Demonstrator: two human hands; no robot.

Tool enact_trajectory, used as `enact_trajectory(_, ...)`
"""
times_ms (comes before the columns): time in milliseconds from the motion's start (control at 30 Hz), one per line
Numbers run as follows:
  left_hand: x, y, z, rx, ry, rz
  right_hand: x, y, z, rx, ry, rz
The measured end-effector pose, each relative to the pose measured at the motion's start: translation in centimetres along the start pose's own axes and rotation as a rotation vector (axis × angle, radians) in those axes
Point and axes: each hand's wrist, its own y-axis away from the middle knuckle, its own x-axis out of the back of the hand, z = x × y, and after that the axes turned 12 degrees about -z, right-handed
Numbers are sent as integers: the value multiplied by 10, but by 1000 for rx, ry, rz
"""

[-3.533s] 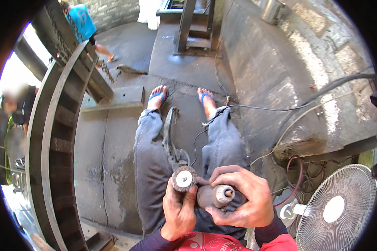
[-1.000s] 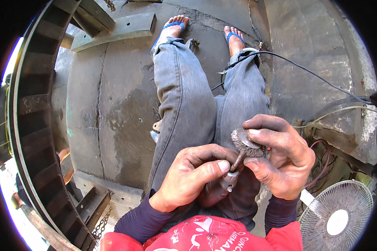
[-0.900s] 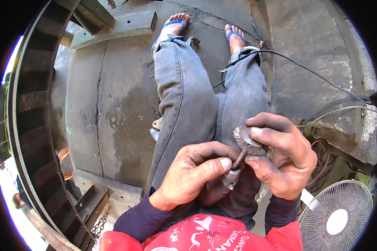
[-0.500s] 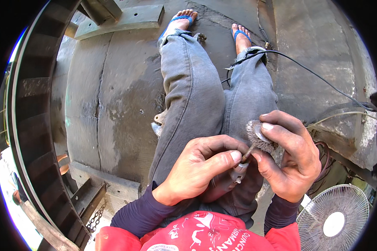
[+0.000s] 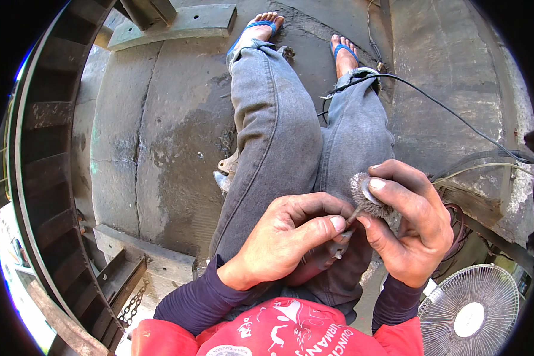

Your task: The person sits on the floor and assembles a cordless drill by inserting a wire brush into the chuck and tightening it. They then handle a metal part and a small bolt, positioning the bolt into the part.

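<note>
A round wire wheel brush [image 5: 366,196] with grey bristles, a metal washer on its face and a thin shank sits above my lap. My right hand [image 5: 412,222] is closed on it, fingers over the washer and thumb by the shank. The thumb and forefinger of my left hand [image 5: 291,234] pinch the shank close to the silver nose of a hand-held power tool [image 5: 308,267]. That tool lies between my thighs, its dark body partly hidden under my left hand. Whether the shank is inside the nose I cannot tell.
A white-caged fan [image 5: 470,319] stands at lower right. A black cable [image 5: 433,98] runs from my lower leg to the right. Left are a curved ribbed metal frame [image 5: 50,172], a chain [image 5: 133,305] and a drilled plate [image 5: 172,28]. A metal part [image 5: 224,172] lies beside my leg.
The view has shifted slightly. Both hands keep their grip on the brush and its shank, with hardly any movement of the fingers.
</note>
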Motion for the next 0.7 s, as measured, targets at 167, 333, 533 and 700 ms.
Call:
enact_trajectory(167,5,0,-6,-27,-89,13,-5,-1,4,-77,-117,18)
enact_trajectory(333,-2,4,6,-96,-403,87,-1,12,3,-139,-84,51)
enact_trajectory(533,-47,-12,29,-41,-185,127,16,35,3,-145,-377,336)
enact_trajectory(700,-54,-4,44,-135,-569,193,13,38,-4,-24,-358,241)
